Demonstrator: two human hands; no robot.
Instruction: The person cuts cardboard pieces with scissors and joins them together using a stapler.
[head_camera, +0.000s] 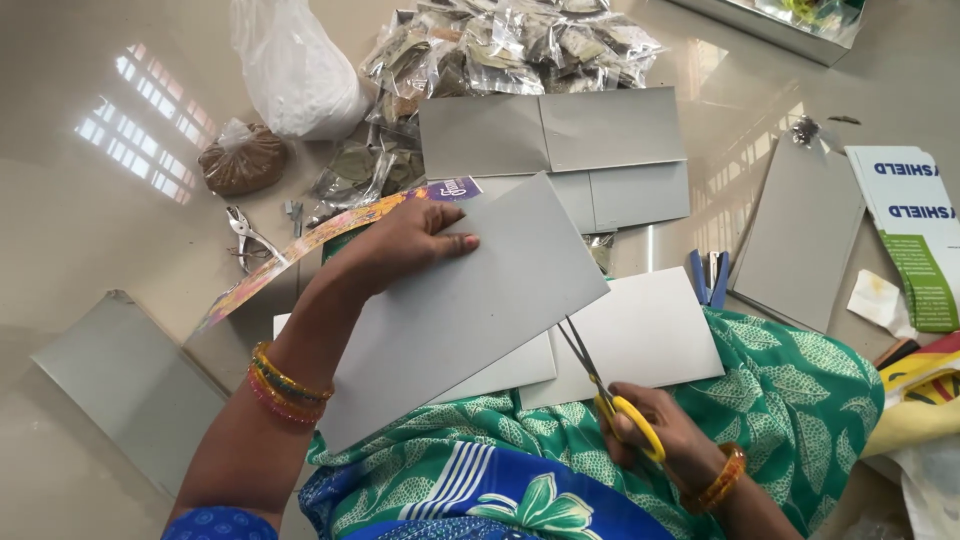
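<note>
My left hand (405, 243) grips the upper edge of a large grey cardboard sheet (455, 310), holding it tilted over my lap. My right hand (665, 440) holds yellow-handled scissors (610, 395), whose blades meet the sheet's lower right edge. Under the sheet lie a white card (640, 335) and another pale piece on my green patterned clothing. A long colourful printed strip (300, 250) runs beneath my left hand toward the left.
Cut grey cards (555, 130) lie ahead, with clear packets of dried leaves (500, 45) behind them. A white bag (295, 70), a brown pouch (240, 160) and a metal punch (245, 232) sit left. A blue stapler (708, 275), grey board (800, 235) and printed cartons (915, 230) lie right.
</note>
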